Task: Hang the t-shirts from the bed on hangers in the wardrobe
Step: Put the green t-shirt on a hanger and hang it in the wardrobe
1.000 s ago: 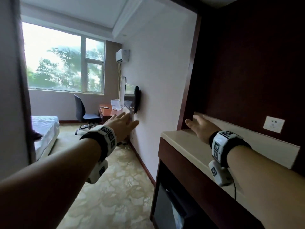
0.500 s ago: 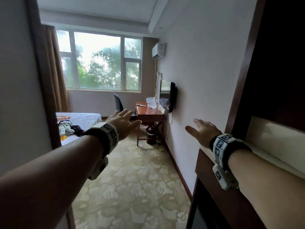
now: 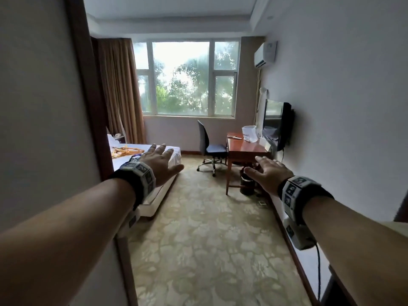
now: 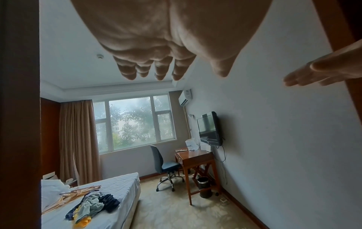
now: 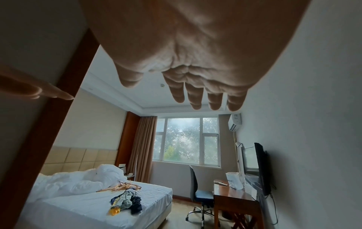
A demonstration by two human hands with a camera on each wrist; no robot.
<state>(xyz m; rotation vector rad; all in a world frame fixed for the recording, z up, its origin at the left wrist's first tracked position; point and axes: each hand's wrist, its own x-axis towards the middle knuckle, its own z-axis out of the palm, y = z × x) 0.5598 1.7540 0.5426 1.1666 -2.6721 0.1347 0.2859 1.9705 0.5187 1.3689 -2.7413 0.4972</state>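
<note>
Hotel bedroom: patterned beige carpet (image 3: 209, 239), wide window (image 3: 183, 78) at far end, wooden desk (image 3: 245, 149) and wall-mounted black television (image 3: 277, 125) on the right. White-sheeted bed (image 5: 82, 206) on the left, beyond a dark wooden door frame (image 3: 88, 85). On its sheet, a crumpled heap of grey, navy and yellow t-shirts (image 5: 126, 201), just beside a loose pile of pale wooden hangers (image 5: 119, 187). Wardrobe not in view.

Shirts look light, soft and limp; likely to tangle, so best lifted one at a time by collar or shoulders.

Left hand (image 3: 157, 163) and right hand (image 3: 270, 173) both reach forward at chest height, palms down, fingers spread and relaxed, grasping nothing, well short of the heap.
</note>
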